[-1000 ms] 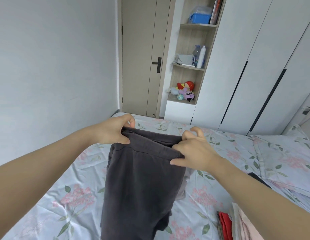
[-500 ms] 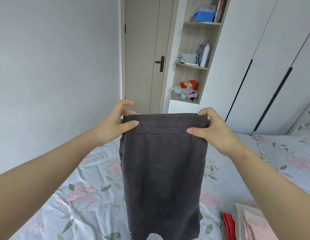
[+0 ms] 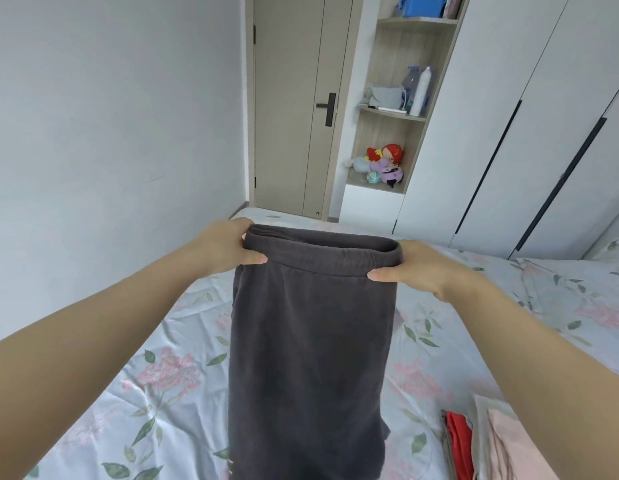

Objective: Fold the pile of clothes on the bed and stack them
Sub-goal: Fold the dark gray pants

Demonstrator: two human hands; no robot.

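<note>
A dark grey pair of trousers (image 3: 311, 341) hangs in front of me above the bed (image 3: 155, 382), waistband up and stretched flat. My left hand (image 3: 228, 249) pinches the waistband's left end, thumb in front. At the waistband's right end my right hand (image 3: 419, 268) pinches it the same way. The legs drop out of view at the bottom edge. At the bottom right lies a stack of folded clothes (image 3: 474, 441): red, white and pale pink pieces, partly hidden by my right forearm.
The bed has a floral sheet, with a pillow (image 3: 585, 292) at the right. A bare wall runs along the left. Beyond the bed stand a door (image 3: 294, 105), open shelves (image 3: 394, 98) with toys and bottles, and white wardrobe doors (image 3: 529, 126).
My hands have drawn apart and pulled the waistband taut and level. The trousers have gone from bunched low over the bed to hanging straight, spread wide between both hands.
</note>
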